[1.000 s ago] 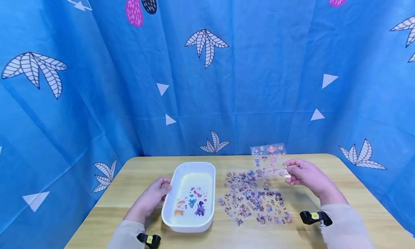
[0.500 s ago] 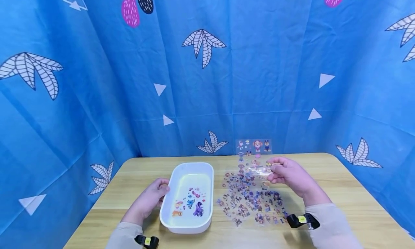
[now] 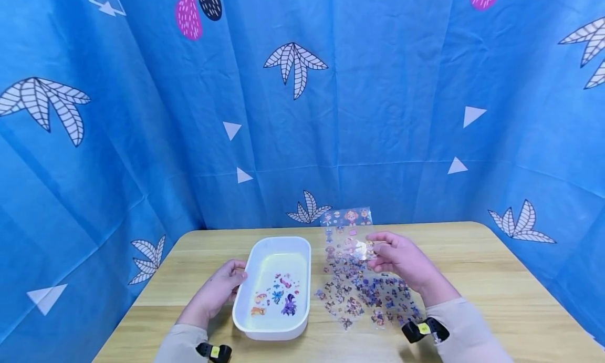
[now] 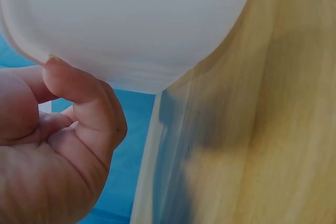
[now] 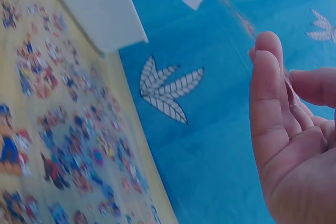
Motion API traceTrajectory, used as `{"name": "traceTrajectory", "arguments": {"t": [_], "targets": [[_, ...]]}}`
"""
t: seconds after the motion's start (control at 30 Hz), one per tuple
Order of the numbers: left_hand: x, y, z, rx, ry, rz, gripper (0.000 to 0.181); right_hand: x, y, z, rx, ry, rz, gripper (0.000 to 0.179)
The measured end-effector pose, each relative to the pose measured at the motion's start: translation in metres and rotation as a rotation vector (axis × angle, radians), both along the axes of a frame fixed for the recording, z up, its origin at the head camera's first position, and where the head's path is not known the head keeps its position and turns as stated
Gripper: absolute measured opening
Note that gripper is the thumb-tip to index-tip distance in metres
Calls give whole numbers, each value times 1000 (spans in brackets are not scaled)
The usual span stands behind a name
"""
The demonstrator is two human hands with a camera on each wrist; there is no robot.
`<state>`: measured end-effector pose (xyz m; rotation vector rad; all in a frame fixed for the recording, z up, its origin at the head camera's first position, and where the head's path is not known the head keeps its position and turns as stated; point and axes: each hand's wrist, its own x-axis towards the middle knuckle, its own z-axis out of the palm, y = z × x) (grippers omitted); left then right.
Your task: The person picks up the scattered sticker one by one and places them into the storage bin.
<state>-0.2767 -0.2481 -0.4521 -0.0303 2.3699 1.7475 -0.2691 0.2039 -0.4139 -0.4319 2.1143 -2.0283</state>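
My left hand (image 3: 218,289) holds the left rim of a white plastic tub (image 3: 271,332). The left wrist view shows its bent fingers at the edge of the tub (image 4: 152,19). Inside the tub lie pony stickers (image 3: 283,296) in purple, blue and orange. Raised over the table's back part, a clear sticker sheet (image 3: 348,227) with cartoon puppies is pinched by its lower right corner between thumb and fingers of my right hand (image 3: 399,260). From the right wrist the held sheet (image 5: 231,10) appears almost edge-on. Several more clear sticker sheets (image 3: 371,294) lie overlapping beneath, right of the tub.
A light wooden table (image 3: 487,279) carries everything. Blue curtain (image 3: 387,116) with white leaf prints hangs behind and at both sides. Each wrist wears a black strap camera.
My right hand has carried the sticker sheet leftward, from the table's right part toward the tub. The left hand stays at the tub's rim, and the head view has shifted slightly.
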Motion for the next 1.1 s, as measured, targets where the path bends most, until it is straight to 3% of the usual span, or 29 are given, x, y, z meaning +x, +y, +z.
{"name": "traceTrajectory", "arguments": {"t": [0.47, 0.87, 1.1], "targets": [[1, -2, -2, -9, -1, 1, 32, 5, -36, -1, 1, -11, 4, 41], [-1, -1, -3, -3, 6, -4, 31, -2, -72, 17, -9, 17, 42, 36], [-1, 1, -1, -3, 8, -1, 32, -6, -97, 8, -5, -40, 51, 34]]}}
